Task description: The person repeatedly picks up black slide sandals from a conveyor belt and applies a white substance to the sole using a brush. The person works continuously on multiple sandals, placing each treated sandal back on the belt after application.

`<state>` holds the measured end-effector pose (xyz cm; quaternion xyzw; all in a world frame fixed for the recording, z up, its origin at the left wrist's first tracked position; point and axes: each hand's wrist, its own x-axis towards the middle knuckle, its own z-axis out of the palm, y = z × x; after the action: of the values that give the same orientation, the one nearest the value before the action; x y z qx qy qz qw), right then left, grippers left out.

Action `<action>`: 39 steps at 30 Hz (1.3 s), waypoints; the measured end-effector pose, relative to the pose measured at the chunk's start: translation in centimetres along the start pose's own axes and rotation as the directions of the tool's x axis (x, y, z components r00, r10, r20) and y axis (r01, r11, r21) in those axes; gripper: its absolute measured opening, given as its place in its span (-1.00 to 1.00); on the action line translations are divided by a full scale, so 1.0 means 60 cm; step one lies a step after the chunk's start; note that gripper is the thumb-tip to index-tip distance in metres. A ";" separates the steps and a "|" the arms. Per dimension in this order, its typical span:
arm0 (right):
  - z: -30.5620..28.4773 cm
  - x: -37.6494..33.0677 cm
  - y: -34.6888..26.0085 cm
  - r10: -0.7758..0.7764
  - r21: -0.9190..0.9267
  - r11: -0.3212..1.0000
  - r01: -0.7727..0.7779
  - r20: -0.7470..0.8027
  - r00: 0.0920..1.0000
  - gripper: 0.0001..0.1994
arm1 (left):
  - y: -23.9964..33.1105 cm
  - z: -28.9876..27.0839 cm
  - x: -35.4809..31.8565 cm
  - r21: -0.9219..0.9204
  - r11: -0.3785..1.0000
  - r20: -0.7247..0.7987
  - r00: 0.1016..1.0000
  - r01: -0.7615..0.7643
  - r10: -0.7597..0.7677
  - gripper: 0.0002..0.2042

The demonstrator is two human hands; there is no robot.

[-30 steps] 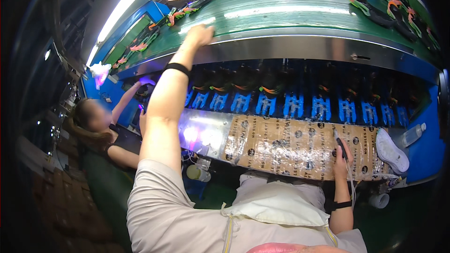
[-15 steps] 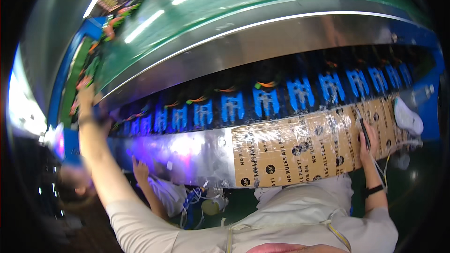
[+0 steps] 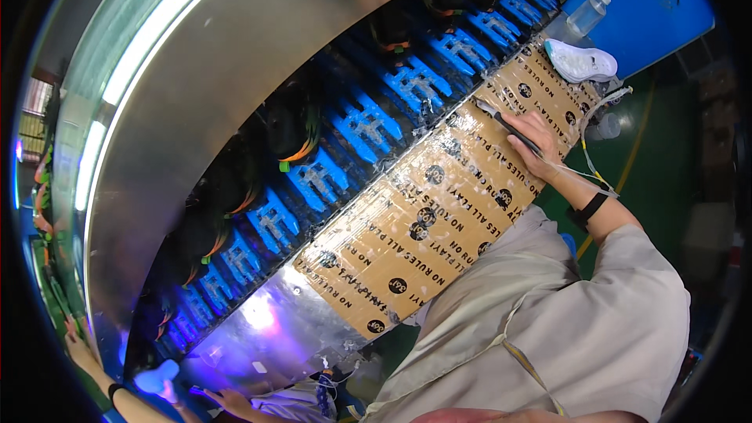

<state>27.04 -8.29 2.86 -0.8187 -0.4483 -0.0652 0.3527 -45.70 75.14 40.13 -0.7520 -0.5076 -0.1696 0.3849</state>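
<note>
The big metal panel (image 3: 196,78) arches along the upper left, and its hard lower edge could scrape the raised dark shoes (image 3: 294,117) lined up beneath it if one is lifted carelessly. Below runs the long table (image 3: 270,321), its right part covered by a cardboard sheet (image 3: 392,266); wrinkled film on the sheet could catch whatever slides over it. The row of blue holders (image 3: 364,125) borders the table's far side, close enough to the work for a stray movement to knock one.

The left hand (image 3: 82,345) reaches out at the lower left, beside colourful shoes (image 3: 56,290); it is too small and near the rim to tell whether its grip has hold of one. A co-worker's hand (image 3: 233,402) is near, so the two might bump.

At the table's right end lie a white shoe (image 3: 581,63) and a clear bottle (image 3: 587,16), which a sweeping elbow could topple.

The right hand's (image 3: 540,141) grip is closed around a slim black tool (image 3: 513,125), its tip over the cardboard's far edge. With attention divided, that tip could scratch something. Its thin cable (image 3: 583,139) could snag.
</note>
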 end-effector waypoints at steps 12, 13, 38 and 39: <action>0.010 -0.006 0.026 -0.051 0.127 0.989 0.070 -0.141 0.989 -0.63 | 0.266 -0.306 -0.073 -0.462 0.885 0.240 0.969 0.063 0.056 -0.63; 0.008 -0.011 0.030 -0.031 0.140 0.989 0.053 -0.154 0.988 -0.64 | 0.352 -0.389 -0.089 -0.519 0.847 0.220 0.975 0.116 0.001 -0.58; -0.029 0.011 -0.148 0.193 0.928 0.232 -0.291 0.250 0.949 -0.77 | 0.969 -0.503 -0.662 0.095 -0.889 0.421 0.791 0.448 0.444 -0.29; -0.031 0.014 -0.169 0.140 0.932 0.202 -0.301 0.276 0.951 -0.77 | 0.992 -0.505 -0.683 0.166 -0.866 0.296 0.814 0.472 0.500 -0.26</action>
<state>20.00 -5.37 9.87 -0.4836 -0.2929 0.3293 0.7563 -5.91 15.22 9.04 0.2927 0.0410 0.3480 0.8897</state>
